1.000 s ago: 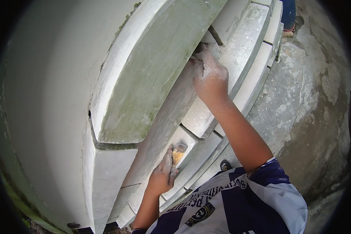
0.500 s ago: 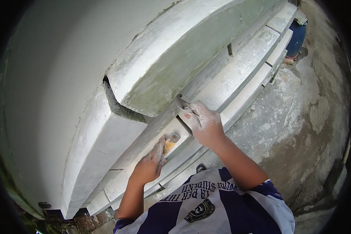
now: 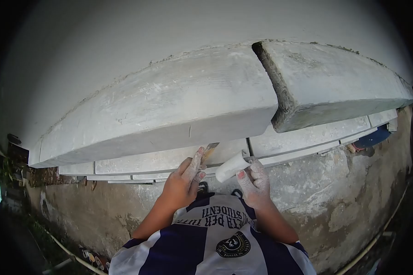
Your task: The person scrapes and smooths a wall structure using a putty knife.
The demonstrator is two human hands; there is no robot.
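My left hand grips a small flat scraper with a grey blade end and a yellowish patch, its index finger stretched along it. The blade points up toward the pale ledge. My right hand, coated in white dust, pinches a white, curved piece that looks like a trough or a cut length of pipe. Its rounded end tilts down to the left, near the scraper. Both hands are in front of my chest, below the large white concrete ledge.
A dark vertical gap parts the ledge from a second concrete block on the right. Narrower white slabs run beneath. Farther down is a stained grey concrete surface. A blue container stands at the far right.
My view has turned, so the ledge now runs across it. The scraper has come up off the lower slab in my left hand. My right hand's curved white piece now shows broadside.
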